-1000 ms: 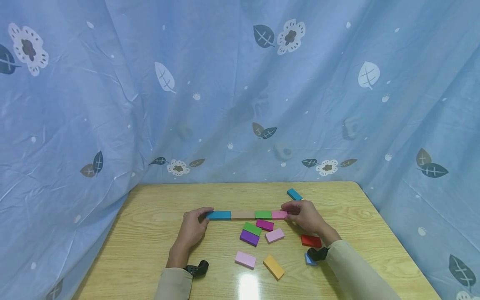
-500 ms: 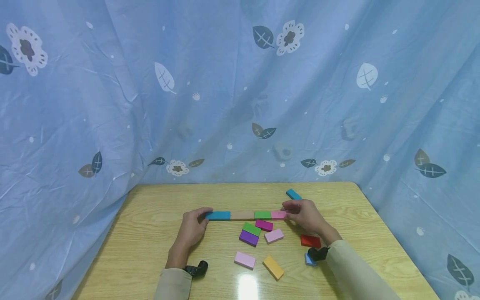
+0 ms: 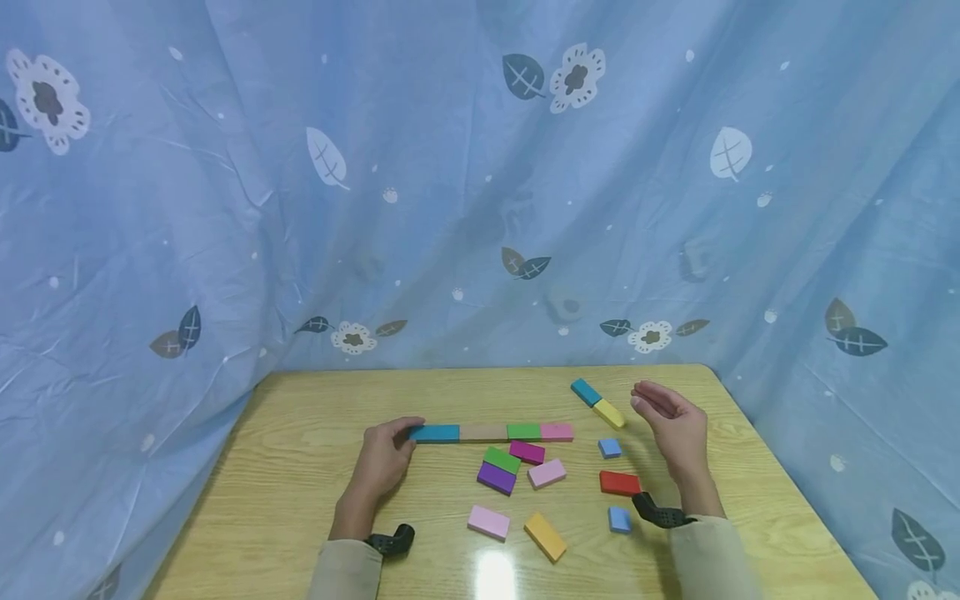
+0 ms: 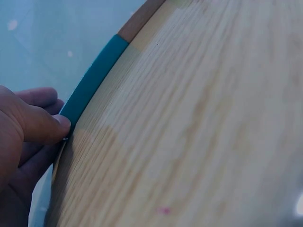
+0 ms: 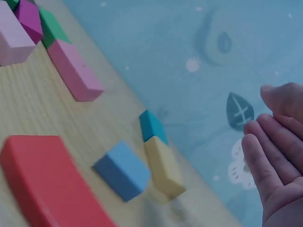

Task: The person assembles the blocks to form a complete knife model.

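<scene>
On the table a row of blocks runs end to end: a blue block (image 3: 435, 433), a plain wooden block (image 3: 483, 432), a green block (image 3: 523, 432) and a pink block (image 3: 557, 432). My left hand (image 3: 382, 462) pinches the blue block's left end; in the left wrist view the thumb (image 4: 49, 125) lies on its near side, with fingers behind. Off to the right, my right hand (image 3: 678, 429) is raised over the table with fingers extended and holds nothing. Closest to it is a yellow block (image 3: 609, 413), which meets a second blue block (image 3: 586, 392).
In front of the row lie a magenta block (image 3: 527, 452), a second green block (image 3: 502, 460), a purple block (image 3: 497, 478) and two light pink blocks (image 3: 547, 473). An orange block (image 3: 545, 537), a red block (image 3: 620, 482) and two small light blue blocks (image 3: 610, 448) are farther right.
My right hand has let go of the pink block and moved right, away from the row. The yellow block and a small light blue block now show. The left hand stays put.
</scene>
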The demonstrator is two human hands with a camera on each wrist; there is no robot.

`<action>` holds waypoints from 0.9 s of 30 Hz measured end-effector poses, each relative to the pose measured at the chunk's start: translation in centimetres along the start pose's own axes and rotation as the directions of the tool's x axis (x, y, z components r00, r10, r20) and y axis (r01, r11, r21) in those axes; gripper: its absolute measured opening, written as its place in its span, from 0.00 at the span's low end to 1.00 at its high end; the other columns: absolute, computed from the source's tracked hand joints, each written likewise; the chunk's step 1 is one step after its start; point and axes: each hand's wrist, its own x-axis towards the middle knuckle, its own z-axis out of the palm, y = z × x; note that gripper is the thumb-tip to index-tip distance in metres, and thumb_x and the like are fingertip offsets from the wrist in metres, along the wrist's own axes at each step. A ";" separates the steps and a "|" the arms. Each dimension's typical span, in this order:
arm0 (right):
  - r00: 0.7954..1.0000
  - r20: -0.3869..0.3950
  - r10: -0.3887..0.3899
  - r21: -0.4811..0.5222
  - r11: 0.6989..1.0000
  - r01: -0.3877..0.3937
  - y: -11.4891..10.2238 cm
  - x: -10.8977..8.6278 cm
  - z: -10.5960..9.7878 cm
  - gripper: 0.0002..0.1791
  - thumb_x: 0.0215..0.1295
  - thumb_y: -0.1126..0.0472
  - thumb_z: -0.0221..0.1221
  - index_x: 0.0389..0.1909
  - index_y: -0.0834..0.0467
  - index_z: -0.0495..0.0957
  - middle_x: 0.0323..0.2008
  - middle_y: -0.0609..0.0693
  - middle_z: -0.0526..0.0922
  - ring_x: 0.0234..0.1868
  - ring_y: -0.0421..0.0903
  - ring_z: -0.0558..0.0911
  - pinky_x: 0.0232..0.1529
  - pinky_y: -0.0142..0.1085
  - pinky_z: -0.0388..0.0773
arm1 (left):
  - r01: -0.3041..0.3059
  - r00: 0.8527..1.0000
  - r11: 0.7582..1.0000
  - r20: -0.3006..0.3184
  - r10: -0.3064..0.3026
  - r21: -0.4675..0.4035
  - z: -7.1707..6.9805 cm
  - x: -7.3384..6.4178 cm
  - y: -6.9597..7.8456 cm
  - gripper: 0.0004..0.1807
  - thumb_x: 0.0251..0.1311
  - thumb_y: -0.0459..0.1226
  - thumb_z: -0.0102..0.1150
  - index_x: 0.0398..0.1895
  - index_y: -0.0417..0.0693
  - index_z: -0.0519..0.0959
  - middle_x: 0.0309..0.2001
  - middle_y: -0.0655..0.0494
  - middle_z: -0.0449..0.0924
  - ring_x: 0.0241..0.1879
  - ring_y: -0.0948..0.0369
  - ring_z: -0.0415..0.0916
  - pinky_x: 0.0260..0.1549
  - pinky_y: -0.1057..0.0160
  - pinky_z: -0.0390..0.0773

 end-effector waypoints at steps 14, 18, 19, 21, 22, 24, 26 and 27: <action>0.976 -0.134 0.173 0.142 0.978 -0.154 3.8 -0.2 0.9 0.28 0.69 0.60 0.75 0.67 0.65 0.83 0.45 0.33 0.93 0.46 0.28 0.91 0.48 0.20 0.87 | 0.009 1.000 1.000 -0.007 -0.009 0.003 0.1 -0.2 -0.1 0.22 0.69 0.23 0.66 0.63 0.46 0.88 0.66 0.43 0.87 0.72 0.43 0.80 0.74 0.42 0.79; 0.973 -0.135 0.186 0.090 0.980 -0.175 4.3 -0.2 1.0 0.28 0.70 0.60 0.75 0.68 0.64 0.82 0.47 0.34 0.93 0.46 0.27 0.90 0.48 0.19 0.87 | 0.007 1.000 1.000 -0.004 -0.007 0.003 0.1 -0.1 -0.1 0.22 0.69 0.22 0.66 0.63 0.46 0.88 0.66 0.44 0.87 0.72 0.43 0.80 0.75 0.42 0.78; 0.973 -0.133 0.190 0.078 0.980 -0.181 4.3 -0.3 1.1 0.28 0.70 0.60 0.75 0.68 0.64 0.82 0.48 0.35 0.93 0.46 0.27 0.90 0.49 0.19 0.87 | 0.006 1.000 1.000 -0.003 -0.006 0.002 0.1 -0.1 -0.1 0.22 0.68 0.22 0.66 0.63 0.46 0.88 0.66 0.44 0.87 0.72 0.43 0.80 0.75 0.42 0.77; 0.972 -0.132 0.194 0.041 0.981 -0.191 4.4 -0.3 1.1 0.28 0.71 0.59 0.75 0.68 0.63 0.82 0.52 0.40 0.93 0.45 0.25 0.89 0.49 0.19 0.86 | 0.001 1.000 1.000 -0.005 -0.001 0.000 0.1 0.0 -0.1 0.22 0.68 0.22 0.66 0.62 0.45 0.88 0.65 0.44 0.87 0.72 0.43 0.80 0.75 0.41 0.77; 0.972 -0.131 0.193 0.024 0.981 -0.192 4.5 -0.3 1.2 0.28 0.71 0.59 0.75 0.68 0.63 0.82 0.55 0.44 0.92 0.45 0.24 0.88 0.49 0.19 0.86 | -0.008 1.000 1.000 -0.007 0.008 0.003 0.1 0.0 -0.1 0.22 0.68 0.22 0.66 0.62 0.44 0.88 0.65 0.43 0.87 0.72 0.42 0.80 0.74 0.41 0.78; 0.977 -0.120 0.175 -0.026 0.983 -0.180 4.6 -0.2 1.2 0.28 0.71 0.59 0.74 0.69 0.63 0.82 0.60 0.52 0.91 0.44 0.23 0.87 0.48 0.19 0.86 | -0.019 1.000 1.000 -0.014 0.020 0.008 0.1 0.0 -0.2 0.22 0.68 0.21 0.66 0.62 0.44 0.88 0.64 0.43 0.88 0.71 0.42 0.81 0.73 0.40 0.78; 0.982 -0.109 0.153 -0.085 0.983 -0.163 4.8 -0.1 1.2 0.28 0.71 0.58 0.74 0.69 0.62 0.83 0.63 0.58 0.89 0.43 0.21 0.86 0.48 0.17 0.85 | -0.032 0.999 0.999 -0.020 0.032 0.010 0.1 0.0 -0.2 0.21 0.67 0.21 0.66 0.61 0.44 0.88 0.63 0.43 0.88 0.70 0.41 0.81 0.72 0.39 0.79; 0.985 -0.100 0.140 -0.113 0.982 -0.151 4.9 0.0 1.2 0.28 0.71 0.58 0.74 0.69 0.63 0.82 0.64 0.60 0.88 0.43 0.20 0.85 0.48 0.17 0.85 | -0.038 0.999 0.999 -0.023 0.038 0.010 0.1 0.0 -0.2 0.21 0.67 0.21 0.66 0.61 0.44 0.89 0.63 0.43 0.88 0.70 0.41 0.81 0.72 0.39 0.79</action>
